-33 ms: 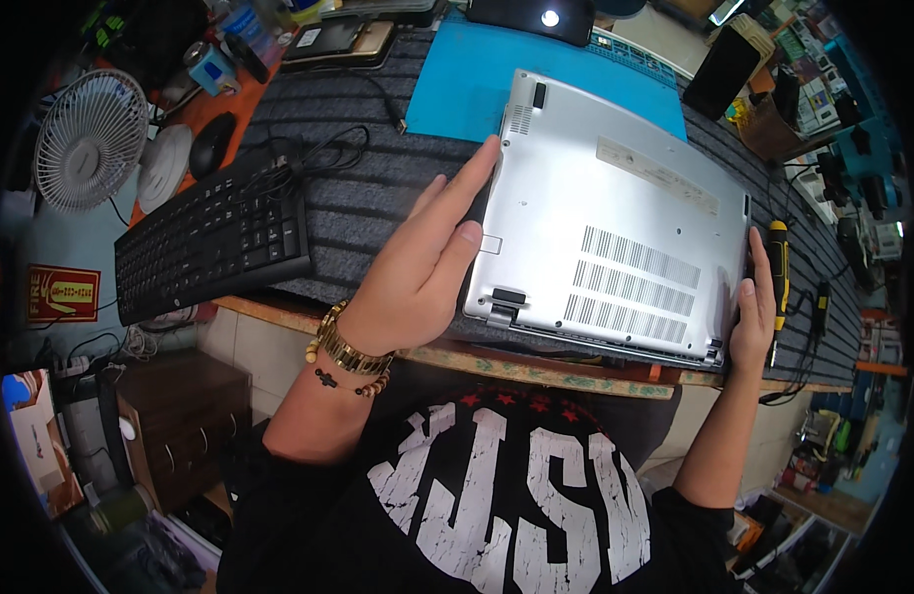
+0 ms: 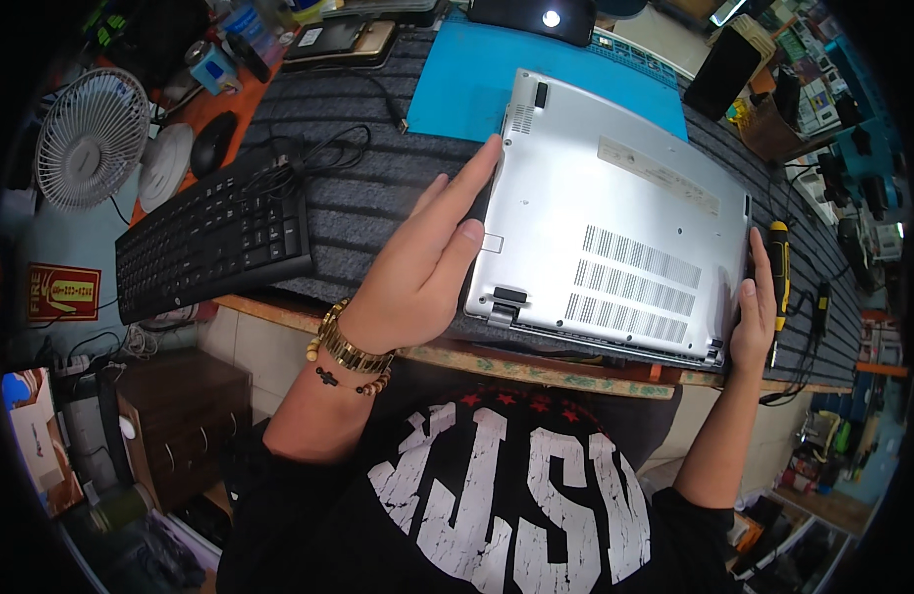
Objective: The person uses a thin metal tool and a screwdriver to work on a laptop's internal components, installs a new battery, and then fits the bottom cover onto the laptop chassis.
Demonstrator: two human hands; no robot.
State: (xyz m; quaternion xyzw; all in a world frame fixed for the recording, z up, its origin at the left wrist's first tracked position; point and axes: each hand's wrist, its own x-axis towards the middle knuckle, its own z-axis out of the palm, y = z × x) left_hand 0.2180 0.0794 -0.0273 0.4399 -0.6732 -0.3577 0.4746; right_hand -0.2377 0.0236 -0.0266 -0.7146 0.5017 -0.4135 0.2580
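Grip: both side edges of the closed silver metal laptop [image 2: 615, 238] are being grasped, one hand on each.
Left hand: the left hand [image 2: 417, 267] is being pressed flat against the laptop's left edge, fingers [image 2: 467, 188] stretched along it toward the far corner and the thumb being laid on the silver underside; nothing is being enclosed in a fist.
Right hand: the right hand [image 2: 752, 312] is being curled around the right edge near the front corner, fingers on the rim (the fingertips beyond the edge are hidden).
Laptop: it is being held underside up, vent slits and rubber feet showing, on the grey ribbed work mat [image 2: 378, 198], its far end lying over the blue rectangular cutting mat [image 2: 457, 79] and its near edge reaching the bench's front edge.
Wrist: a gold-coloured link bracelet [image 2: 350, 348] and a beaded band are being worn on the left wrist.
Right of laptop: a yellow-and-black handled screwdriver [image 2: 778, 267] is lying just beside the right hand.
Left of laptop: a black plastic keyboard [image 2: 214, 238] is resting well apart, with a black mouse [image 2: 212, 144] and a small white desk fan [image 2: 89, 139] beyond it.
Foreground: a black printed shirt [image 2: 497, 495] is filling the lower middle.
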